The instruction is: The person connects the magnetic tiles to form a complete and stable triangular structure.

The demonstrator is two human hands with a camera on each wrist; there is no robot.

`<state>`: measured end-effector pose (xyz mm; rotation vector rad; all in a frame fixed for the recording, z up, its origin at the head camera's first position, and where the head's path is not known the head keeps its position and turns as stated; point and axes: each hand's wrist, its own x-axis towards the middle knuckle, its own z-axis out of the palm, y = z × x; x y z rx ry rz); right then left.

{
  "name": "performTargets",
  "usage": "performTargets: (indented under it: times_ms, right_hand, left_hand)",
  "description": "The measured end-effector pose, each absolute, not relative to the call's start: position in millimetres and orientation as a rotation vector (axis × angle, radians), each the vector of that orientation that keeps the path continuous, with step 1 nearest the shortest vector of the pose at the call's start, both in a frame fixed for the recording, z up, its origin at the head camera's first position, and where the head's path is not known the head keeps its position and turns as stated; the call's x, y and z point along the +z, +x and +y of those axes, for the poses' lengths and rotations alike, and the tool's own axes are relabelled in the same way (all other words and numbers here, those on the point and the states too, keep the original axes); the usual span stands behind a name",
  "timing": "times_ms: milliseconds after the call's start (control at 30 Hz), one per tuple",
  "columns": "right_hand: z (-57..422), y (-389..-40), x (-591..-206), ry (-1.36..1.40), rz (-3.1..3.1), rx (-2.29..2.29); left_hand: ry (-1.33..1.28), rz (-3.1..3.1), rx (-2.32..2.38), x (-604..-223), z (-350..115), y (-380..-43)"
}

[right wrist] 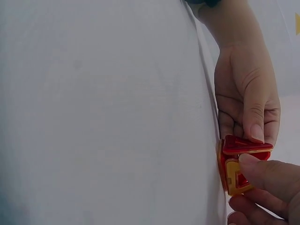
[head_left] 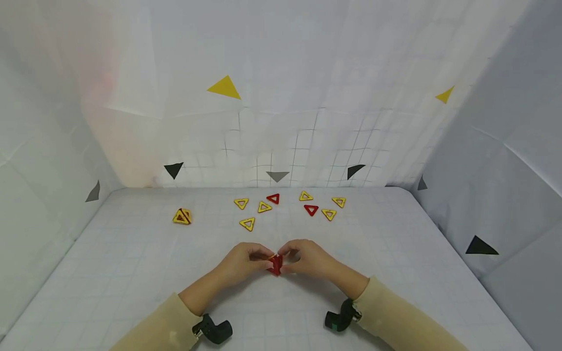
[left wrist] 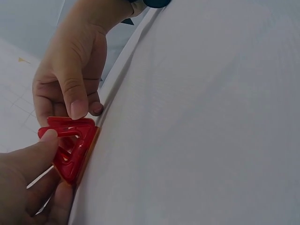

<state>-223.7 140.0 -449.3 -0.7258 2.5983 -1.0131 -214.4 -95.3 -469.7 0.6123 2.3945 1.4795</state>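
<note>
Near the table's middle, both hands hold a small cluster of joined triangular frame tiles (head_left: 275,265). My left hand (head_left: 241,263) pinches it from the left, with the thumb in front. From the other side my right hand (head_left: 309,258) grips it between thumb and fingers. In the left wrist view a red tile (left wrist: 71,174) faces the camera, with an orange-edged one behind it. The right wrist view shows a yellow tile (right wrist: 231,174) under the right thumb and a red tile (right wrist: 239,144) along the top, by the left thumb. Fingers hide parts of the cluster.
Behind the hands lie loose yellow triangles (head_left: 247,224) and two red triangles (head_left: 311,209). To the left stands a yellow pyramid-like piece (head_left: 182,216) with dark red parts. White sheeting (head_left: 281,136) encloses the white table (head_left: 131,292) at back and sides.
</note>
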Motion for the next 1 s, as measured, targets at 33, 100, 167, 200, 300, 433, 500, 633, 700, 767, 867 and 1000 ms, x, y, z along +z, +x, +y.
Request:
performTargets:
  times_ms: [33, 100, 167, 200, 300, 433, 500, 633, 700, 767, 867, 1000]
  right_hand:
    - [139.5, -223.3, -449.0, -0.723, 2.6, -1.016]
    - [138.3, -222.6, -448.1, -0.725, 2.604, -1.019]
    - [137.1, -222.0, -447.4, -0.718, 2.606, -1.022]
    - [136.5, -221.7, -446.9, -0.714, 2.606, -1.023]
    - [135.4, -221.2, -446.6, -0.699, 2.607, -1.027]
    - [135.2, -220.6, -446.5, -0.699, 2.609, -1.025]
    - [135.5, -220.3, -446.8, -0.7, 2.607, -1.029]
    - [136.1, -220.2, -447.9, -0.718, 2.61, -1.034]
    - [136.6, -220.2, -448.5, -0.729, 2.618, -1.029]
    - [137.0, -220.2, -448.9, -0.733, 2.621, -1.026]
    - [137.1, -220.5, -449.1, -0.721, 2.619, -1.026]
    - [136.6, -221.3, -449.6, -0.715, 2.61, -1.03]
  left_hand:
    - [0.608, 2.394, 1.479, -469.7, -95.1, -214.6]
    - [0.605, 2.385, 1.485, -469.7, -95.1, -215.0]
    - [0.61, 2.379, 1.486, -469.7, -95.2, -215.2]
    - [0.613, 2.376, 1.488, -469.5, -95.3, -215.2]
    - [0.614, 2.367, 1.49, -469.1, -95.4, -215.0]
    - [0.615, 2.368, 1.493, -468.4, -95.6, -214.3]
    - [0.618, 2.37, 1.497, -468.2, -95.8, -213.9]
    - [0.63, 2.367, 1.513, -468.8, -96.0, -213.6]
    - [0.636, 2.367, 1.519, -469.3, -95.8, -213.6]
    - [0.636, 2.369, 1.52, -469.8, -95.6, -213.5]
    - [0.631, 2.374, 1.514, -469.9, -95.3, -213.3]
    - [0.624, 2.38, 1.504, -469.2, -95.4, -213.2]
